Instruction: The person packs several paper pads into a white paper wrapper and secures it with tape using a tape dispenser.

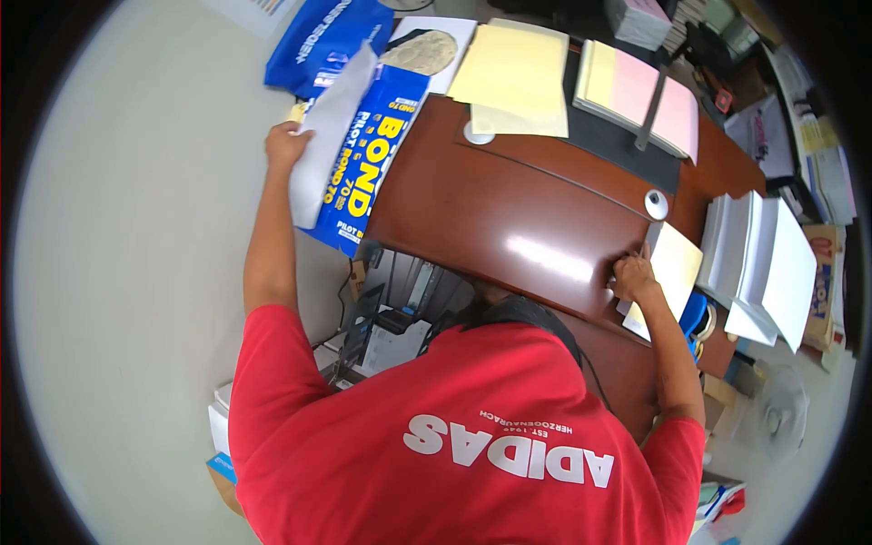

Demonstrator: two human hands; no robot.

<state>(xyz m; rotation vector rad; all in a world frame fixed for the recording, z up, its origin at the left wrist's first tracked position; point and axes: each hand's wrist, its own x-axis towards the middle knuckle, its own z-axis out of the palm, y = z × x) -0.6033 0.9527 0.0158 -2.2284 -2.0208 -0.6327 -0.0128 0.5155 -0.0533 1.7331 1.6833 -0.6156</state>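
On the left, my left hand (288, 145) is closed on the edge of a blue paper-ream wrapper (363, 173) printed "PILOT BOND 70". Its pale inner side (331, 136) is folded over beside my fingers, and it lies over the desk's left edge. My right hand (633, 275) rests at the right side of the desk, against the edge of a cream paper stack (677, 259). Its index finger points away from me while the other fingers curl under. Whether they pinch a sheet is hidden.
The brown desk (490, 204) bears yellow sheets (513, 77) and a pink-and-yellow paper stack (636, 95) under a dark strip. White paper stacks (758, 263) stand at right. Another blue wrapper (318, 45) lies at upper left. A tape roll (707, 322) sits near my right forearm.
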